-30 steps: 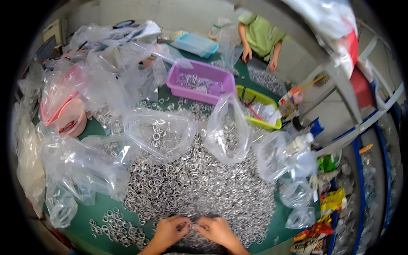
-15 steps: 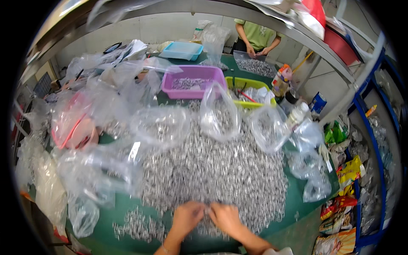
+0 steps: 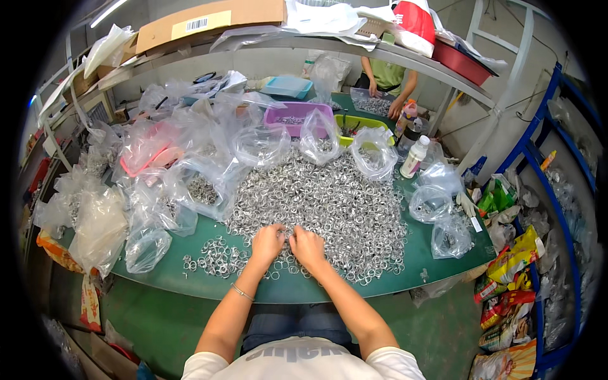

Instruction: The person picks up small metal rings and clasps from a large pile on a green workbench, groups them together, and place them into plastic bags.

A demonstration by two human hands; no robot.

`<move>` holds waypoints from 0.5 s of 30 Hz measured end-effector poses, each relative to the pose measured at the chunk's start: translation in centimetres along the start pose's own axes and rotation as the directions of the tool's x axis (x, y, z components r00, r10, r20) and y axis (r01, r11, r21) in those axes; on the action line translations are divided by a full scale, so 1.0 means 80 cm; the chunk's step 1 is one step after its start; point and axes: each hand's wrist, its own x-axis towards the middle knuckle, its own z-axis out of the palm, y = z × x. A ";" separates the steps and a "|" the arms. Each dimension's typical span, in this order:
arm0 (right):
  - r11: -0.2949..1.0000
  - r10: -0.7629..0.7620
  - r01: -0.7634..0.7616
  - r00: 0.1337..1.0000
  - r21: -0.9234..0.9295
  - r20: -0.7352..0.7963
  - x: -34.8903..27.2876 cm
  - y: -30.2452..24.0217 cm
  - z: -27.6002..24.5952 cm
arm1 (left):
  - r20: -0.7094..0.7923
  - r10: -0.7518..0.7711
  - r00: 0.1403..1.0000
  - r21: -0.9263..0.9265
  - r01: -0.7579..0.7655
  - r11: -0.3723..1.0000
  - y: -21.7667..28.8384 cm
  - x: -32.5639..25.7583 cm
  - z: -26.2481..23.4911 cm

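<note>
A large heap of small silver metal rings covers the middle of a green table. My left hand and my right hand rest side by side at the heap's near edge, fingers curled into the rings and almost touching each other. What the fingertips pinch is too small to tell. A smaller patch of rings lies to the left of my left hand. A thin bracelet sits on my left wrist.
Clear plastic bags, some holding rings, crowd the left and back. A purple tray, a yellow-green tray and a white bottle stand behind. Another person works at the far side. Blue shelving stands right.
The view has tilted down and pulled back, so my forearms and lap now show. My hands stay together at the near edge of the ring heap.
</note>
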 end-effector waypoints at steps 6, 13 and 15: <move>0.997 -0.009 0.010 1.000 0.079 -0.019 0.004 0.003 0.006 | -0.011 -0.003 1.000 0.022 0.003 1.000 -0.003 -0.004 0.001; 0.991 -0.101 0.106 0.993 0.077 -0.065 0.022 0.001 0.012 | -0.057 -0.018 0.998 0.010 0.019 1.000 -0.004 0.001 -0.003; 0.989 -0.110 0.116 0.991 0.091 -0.071 0.029 -0.004 0.014 | -0.061 -0.057 0.997 -0.005 0.056 0.998 -0.007 0.006 -0.004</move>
